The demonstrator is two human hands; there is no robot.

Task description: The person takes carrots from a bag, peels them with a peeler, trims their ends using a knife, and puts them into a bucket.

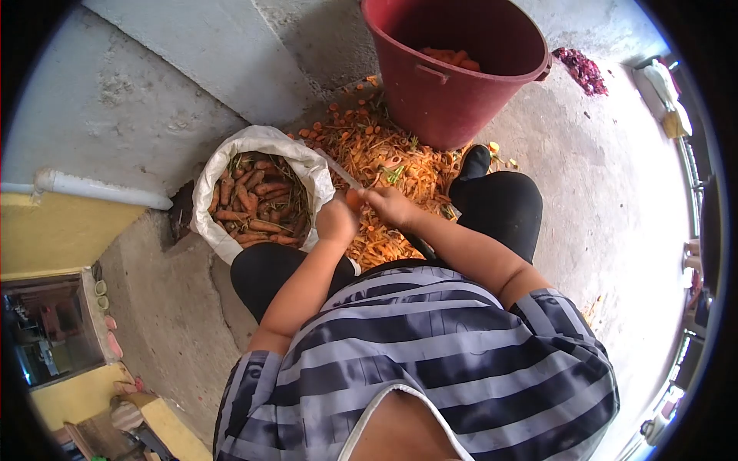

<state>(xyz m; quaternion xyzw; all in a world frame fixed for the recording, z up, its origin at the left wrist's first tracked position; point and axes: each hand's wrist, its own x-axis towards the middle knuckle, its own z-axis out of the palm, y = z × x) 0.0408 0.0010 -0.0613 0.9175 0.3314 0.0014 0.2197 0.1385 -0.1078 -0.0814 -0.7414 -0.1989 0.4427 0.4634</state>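
My left hand [338, 221] is closed around a carrot [354, 200], whose orange end shows between my two hands. My right hand [390, 207] grips a knife [338, 168], its blade pointing up and to the left past the carrot. The knife's handle is hidden in my fingers. Beneath both hands lies a heap of carrot peelings [377, 154] with cut ends and bits of green. Left of my left hand stands a white sack [213, 173], its rim rolled down, filled with unpeeled carrots [261, 196].
A large dark red bucket [453, 100] stands beyond the peelings, with orange carrots [453, 59] inside. Dark red scraps [582, 71] lie on the concrete floor [584, 192] at right. A wall [154, 77] and a white pipe [104, 189] border the left side.
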